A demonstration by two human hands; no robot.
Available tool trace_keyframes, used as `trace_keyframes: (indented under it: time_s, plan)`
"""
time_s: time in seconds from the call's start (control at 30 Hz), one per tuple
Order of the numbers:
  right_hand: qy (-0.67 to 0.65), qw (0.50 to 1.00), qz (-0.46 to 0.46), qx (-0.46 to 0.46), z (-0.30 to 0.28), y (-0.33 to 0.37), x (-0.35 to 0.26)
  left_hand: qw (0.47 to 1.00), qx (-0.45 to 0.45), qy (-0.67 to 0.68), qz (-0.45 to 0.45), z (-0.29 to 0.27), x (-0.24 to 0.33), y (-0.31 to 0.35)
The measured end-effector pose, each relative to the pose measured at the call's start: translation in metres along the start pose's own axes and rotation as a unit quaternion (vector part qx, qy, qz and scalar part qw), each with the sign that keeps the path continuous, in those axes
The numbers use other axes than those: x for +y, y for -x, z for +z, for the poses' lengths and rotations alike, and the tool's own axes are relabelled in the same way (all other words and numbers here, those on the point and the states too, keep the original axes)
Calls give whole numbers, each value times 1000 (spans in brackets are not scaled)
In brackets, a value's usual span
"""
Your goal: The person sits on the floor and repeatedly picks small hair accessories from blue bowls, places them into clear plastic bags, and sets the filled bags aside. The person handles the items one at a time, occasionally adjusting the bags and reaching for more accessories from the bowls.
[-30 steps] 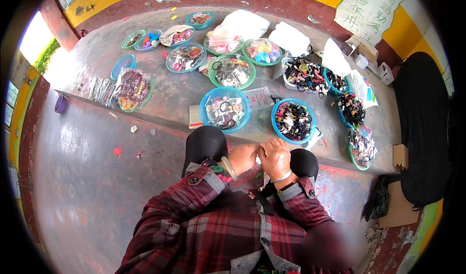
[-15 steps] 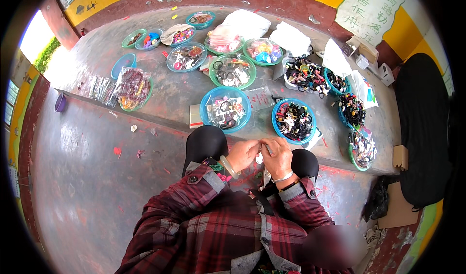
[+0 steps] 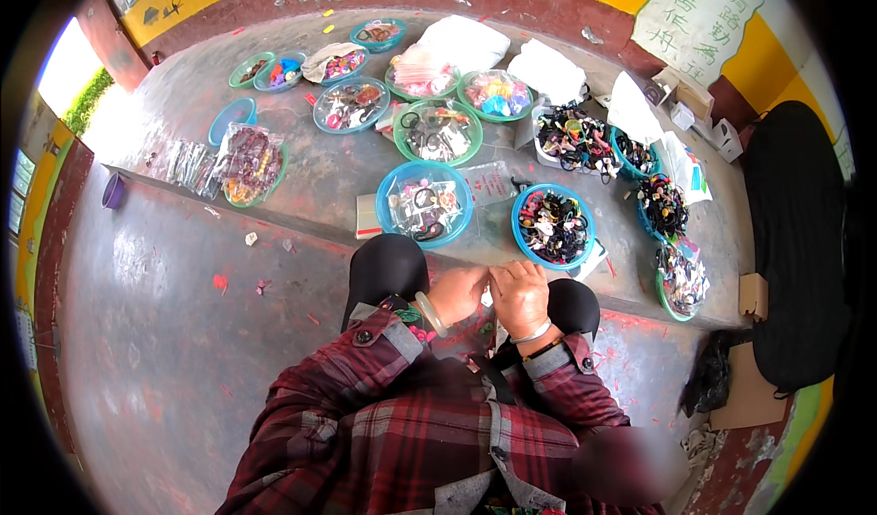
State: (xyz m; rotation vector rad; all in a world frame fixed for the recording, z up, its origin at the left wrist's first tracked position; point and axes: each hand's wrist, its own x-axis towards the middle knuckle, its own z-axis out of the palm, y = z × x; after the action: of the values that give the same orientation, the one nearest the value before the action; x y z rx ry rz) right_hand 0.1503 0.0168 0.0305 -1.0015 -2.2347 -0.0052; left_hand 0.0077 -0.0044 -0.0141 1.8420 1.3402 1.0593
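Between my knees, my left hand [image 3: 459, 293] and my right hand [image 3: 521, 299] meet with their fingers closed together. A small pale bit [image 3: 487, 296] shows between them, too small to name. The rest of what they may hold is hidden behind the fingers. Just beyond my left knee stands a blue basin [image 3: 381, 215] with small plastic bags and black hair ties in it. Past my right hand is another blue basin [image 3: 517, 232], full of dark hair ties with colourful bits.
Several more basins of hair accessories stand on the raised concrete step [image 3: 320, 173], among them a green basin [image 3: 478, 141]. White sacks [image 3: 466, 42] lie behind them. A purple tub [image 3: 113, 193] sits at far left. Cardboard [image 3: 751, 392] and a black bag [image 3: 708, 378] are at right.
The fingers of my right hand have curled over further and drawn closer to my left hand. The basins have stayed where they were.
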Motion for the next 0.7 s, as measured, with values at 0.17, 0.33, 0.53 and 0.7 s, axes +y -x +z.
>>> trace_keyframes:
  time_s: [0.17,0.33,0.53,0.7]
  plan:
    - [26,999,-7,-35,0,1,-2,999,-35,-25,-4,-3,7,-1]
    - [-1,1000,19,-16,0,0,-3,999,-34,-21,11,-2,4,0]
    - [-157,973,167,1,5,3,1,1000,8,3,-10,-3,7,-1]
    - [-295,908,299,-13,6,4,4,997,38,48,-50,-7,9,-1]
